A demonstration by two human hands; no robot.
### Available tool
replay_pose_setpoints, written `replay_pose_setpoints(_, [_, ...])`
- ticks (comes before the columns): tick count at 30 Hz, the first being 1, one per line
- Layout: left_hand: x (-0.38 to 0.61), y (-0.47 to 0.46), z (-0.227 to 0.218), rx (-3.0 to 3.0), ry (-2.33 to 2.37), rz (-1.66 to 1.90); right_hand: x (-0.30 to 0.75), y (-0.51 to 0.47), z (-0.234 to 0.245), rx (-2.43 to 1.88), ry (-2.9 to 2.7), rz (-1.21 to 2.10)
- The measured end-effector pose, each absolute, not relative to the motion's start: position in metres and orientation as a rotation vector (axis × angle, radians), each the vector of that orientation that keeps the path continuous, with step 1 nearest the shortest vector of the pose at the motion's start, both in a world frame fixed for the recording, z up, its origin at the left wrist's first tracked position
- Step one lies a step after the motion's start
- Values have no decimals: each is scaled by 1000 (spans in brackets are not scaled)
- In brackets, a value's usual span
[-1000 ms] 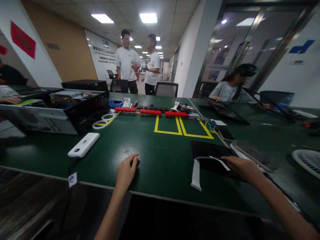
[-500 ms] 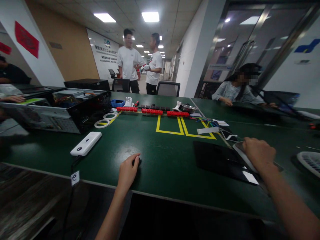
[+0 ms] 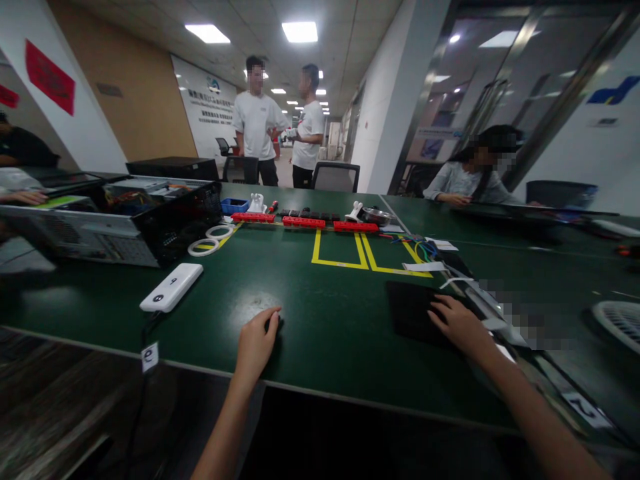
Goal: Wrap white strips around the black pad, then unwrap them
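Note:
My left hand (image 3: pixel 257 340) rests on the green table (image 3: pixel 310 300) near its front edge. Its fingers are curled together over a small dark spot that I cannot make out. My right hand (image 3: pixel 457 323) lies with fingers stretched flat on a black flat pad (image 3: pixel 410 310). A white strip (image 3: pixel 425 267) lies beyond the pad, beside the yellow tape outlines (image 3: pixel 340 257). A flat device sits just right of my right hand, partly blurred.
A white power bank (image 3: pixel 171 287) and an open computer case (image 3: pixel 115 223) are at the left, with white tape rolls (image 3: pixel 203 248) beside them. Red blocks (image 3: pixel 303 223), a blue tray (image 3: pixel 234 207), a metal bowl (image 3: pixel 375 215) and coloured wires (image 3: pixel 417 247) lie farther back. A fan (image 3: pixel 617 320) is at far right. Two people stand behind; one sits right.
My right hand left the pad and white strip, reached right to the flat device, then came back flat onto the black pad. The strip now lies by the yellow outlines. Left hand unmoved.

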State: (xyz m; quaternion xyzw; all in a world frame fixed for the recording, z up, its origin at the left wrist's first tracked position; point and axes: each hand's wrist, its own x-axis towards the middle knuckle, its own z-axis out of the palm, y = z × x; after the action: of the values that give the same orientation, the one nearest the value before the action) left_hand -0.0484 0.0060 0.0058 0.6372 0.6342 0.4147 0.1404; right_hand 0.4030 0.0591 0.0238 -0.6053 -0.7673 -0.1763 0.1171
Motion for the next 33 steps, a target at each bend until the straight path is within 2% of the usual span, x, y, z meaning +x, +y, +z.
replay_pose_setpoints(9, [-47, 4, 10, 1847, 1854, 1186, 384, 46, 21, -1779, -2333, -528])
replay_pose_setpoints(19, [-47, 4, 10, 1879, 1830, 1178, 284, 30, 35, -1628, -2552, -402])
replay_pose_setpoints(26, [-46, 5, 6, 2099, 1625, 1176, 226, 22, 35, -1429, -2635, -375])
replay_pose_setpoints(33, [-44, 8, 1, 2334, 1488, 962, 204, 17, 37, -1284, -2680, -317])
